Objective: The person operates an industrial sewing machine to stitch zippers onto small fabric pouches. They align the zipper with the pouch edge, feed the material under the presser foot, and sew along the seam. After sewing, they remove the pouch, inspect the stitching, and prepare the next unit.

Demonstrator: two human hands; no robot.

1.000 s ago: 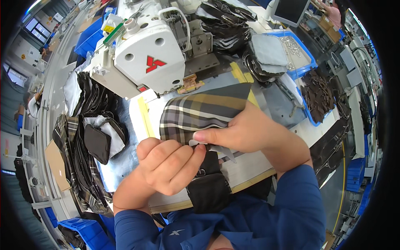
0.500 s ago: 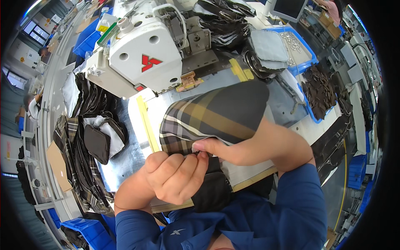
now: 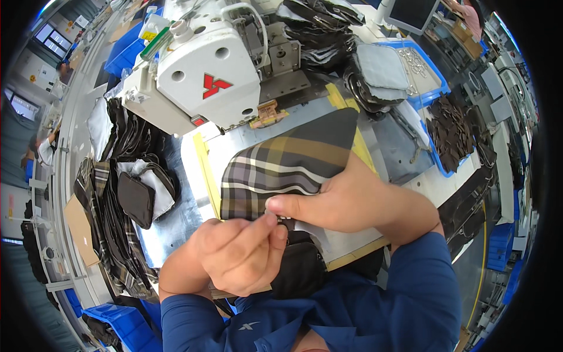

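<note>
A plaid and dark fabric piece (image 3: 287, 158) in brown, tan and white is spread in front of the sewing machine (image 3: 205, 76). My right hand (image 3: 334, 202) grips its near right edge, thumb on top and the other fingers hidden underneath. Close to that thumb tip, my left hand (image 3: 237, 255) is closed, its index finger and thumb pinched at the near edge of the fabric. A small shiny bit shows between the two hands, too small to make out. Below them lies a black pouch-like item (image 3: 299, 261), partly covered by my left hand.
Dark and plaid fabric pieces (image 3: 132, 132) are stacked at the left, with a small dark pouch (image 3: 136, 199) on them. At the right are pale padded pieces (image 3: 381, 67), a blue tray (image 3: 443, 88) with metal parts, and a heap of brown pieces (image 3: 451, 132). Yellow tape (image 3: 205, 170) marks the worktable.
The fabric's far right corner has swung left and toward me, and more plaid shows. My left fingers have shifted slightly left, with the index finger straighter. The view has tilted slightly.
</note>
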